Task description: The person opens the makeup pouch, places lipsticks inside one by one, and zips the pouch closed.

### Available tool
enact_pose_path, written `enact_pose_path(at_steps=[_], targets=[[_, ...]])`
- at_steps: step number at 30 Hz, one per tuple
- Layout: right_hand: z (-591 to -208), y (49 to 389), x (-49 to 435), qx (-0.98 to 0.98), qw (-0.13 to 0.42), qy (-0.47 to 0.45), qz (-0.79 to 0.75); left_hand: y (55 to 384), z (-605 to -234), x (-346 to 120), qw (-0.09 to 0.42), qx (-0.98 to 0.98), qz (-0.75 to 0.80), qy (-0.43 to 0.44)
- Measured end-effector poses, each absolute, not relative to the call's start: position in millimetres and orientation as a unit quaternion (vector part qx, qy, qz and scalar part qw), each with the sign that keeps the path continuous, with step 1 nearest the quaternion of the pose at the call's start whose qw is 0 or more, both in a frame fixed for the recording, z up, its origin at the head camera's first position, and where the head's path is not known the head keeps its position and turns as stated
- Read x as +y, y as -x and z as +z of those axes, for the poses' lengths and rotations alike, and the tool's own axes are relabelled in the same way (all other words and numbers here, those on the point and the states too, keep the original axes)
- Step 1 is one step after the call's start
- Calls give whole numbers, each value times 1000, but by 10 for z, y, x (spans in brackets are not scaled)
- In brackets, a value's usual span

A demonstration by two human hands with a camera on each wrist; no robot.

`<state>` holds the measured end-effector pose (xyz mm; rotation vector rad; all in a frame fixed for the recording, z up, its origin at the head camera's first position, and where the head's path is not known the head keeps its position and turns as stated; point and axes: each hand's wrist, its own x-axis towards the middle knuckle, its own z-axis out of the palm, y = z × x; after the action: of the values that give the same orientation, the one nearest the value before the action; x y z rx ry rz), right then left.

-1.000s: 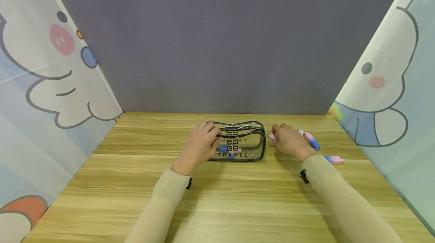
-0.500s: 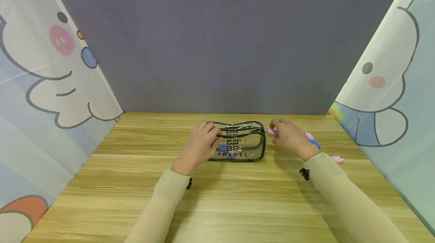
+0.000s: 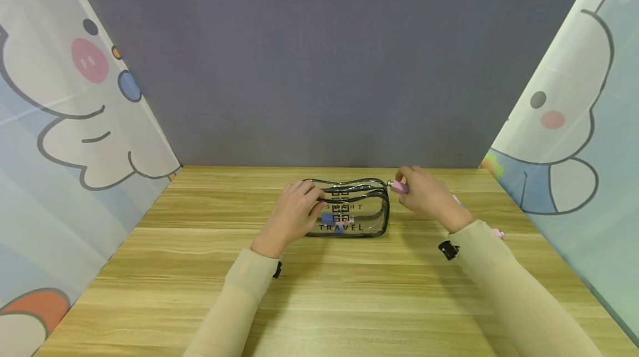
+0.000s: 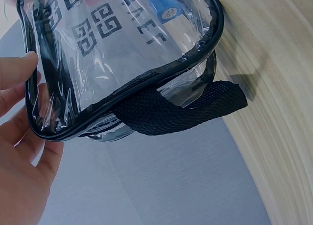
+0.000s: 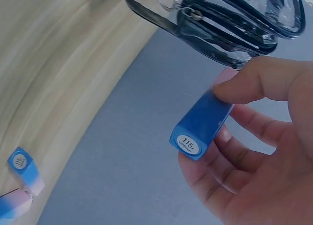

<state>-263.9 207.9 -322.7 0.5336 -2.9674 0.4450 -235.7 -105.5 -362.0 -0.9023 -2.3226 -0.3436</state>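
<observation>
A clear travel pouch (image 3: 371,223) with black piping and the word TRAVEL stands mid-table. Its top zipper gapes, and blue-and-pink lipsticks (image 4: 164,5) lie inside. With thumb in front and fingers behind, my left hand (image 3: 297,207) pinches the pouch's upper left rim. My right hand (image 3: 426,196) holds a lipstick (image 5: 205,122) between thumb and fingers, raised off the table beside the pouch's upper right corner. The lipstick's blue end bears a round label reading 115 LIPSTICK; its pink end, with a silver tip, points toward the pouch.
On the wooden table (image 3: 329,290), loose lipsticks (image 5: 24,166) lie to the right, partly hidden by my right arm in the head view. A black strap handle (image 4: 166,112) sticks out from the pouch's left end. A grey panel (image 3: 329,69) rises behind the table.
My right hand has lifted the lipstick off the table and brought it up and slightly left to the pouch's upper right corner. My left hand keeps its hold on the pouch.
</observation>
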Motion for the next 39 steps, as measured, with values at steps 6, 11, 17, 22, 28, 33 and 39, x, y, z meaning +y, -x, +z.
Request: enact_pose_path(at_steps=[6, 11, 17, 22, 28, 33, 39], targets=[[-3184, 2641, 2048, -969, 56, -178, 163, 2355, -3620, -1054, 307, -879, -134, 341], [-3155, 2632, 2032, -965, 63, -188, 170, 2353, -3626, -1057, 306, -879, -133, 341], [-3099, 2626, 1988, -959, 74, -198, 189, 2355, -3621, -1059, 305, -880, -132, 340], [-3044, 2609, 1940, -955, 83, -205, 195, 2344, -3609, -1059, 304, -881, -131, 339], [-2986, 2602, 1853, -949, 85, -212, 217, 2340, -3608, -1059, 301, -882, -131, 338], [-2945, 2603, 1770, -939, 90, -225, 245, 2336, -3608, -1061, 299, -883, -130, 337], [-2909, 2600, 1705, -933, 93, -229, 261, 2331, -3603, -1057, 301, -882, -131, 338]])
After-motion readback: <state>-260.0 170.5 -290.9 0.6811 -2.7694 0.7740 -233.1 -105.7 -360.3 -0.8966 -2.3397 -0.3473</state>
